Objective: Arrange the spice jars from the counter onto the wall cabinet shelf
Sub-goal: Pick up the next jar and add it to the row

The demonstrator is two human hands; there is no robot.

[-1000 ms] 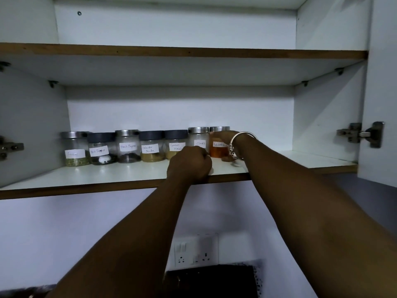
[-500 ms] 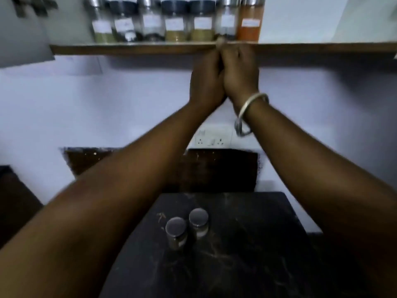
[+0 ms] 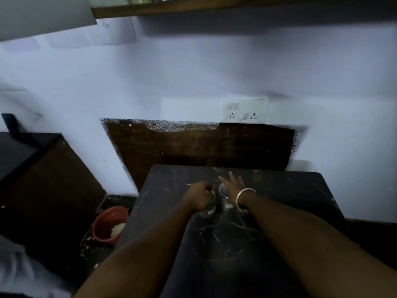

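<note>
I am watching both forearms stretching over the dark marbled counter [image 3: 268,233]. Left hand [image 3: 200,198] is curling round the top of the left spice jar [image 3: 211,209], gripping it. Right hand [image 3: 233,186], bangle [image 3: 245,195] on the wrist, is spreading straight fingers over the right spice jar [image 3: 224,194], holding nothing. The jars are standing just beside each other. Farther off: red bowl [image 3: 110,224] lower left, wall socket [image 3: 247,111], cabinet shelf edge [image 3: 214,7] at top.

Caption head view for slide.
Left hand grips a spice jar on dark counter; right hand open over second jar.
</note>
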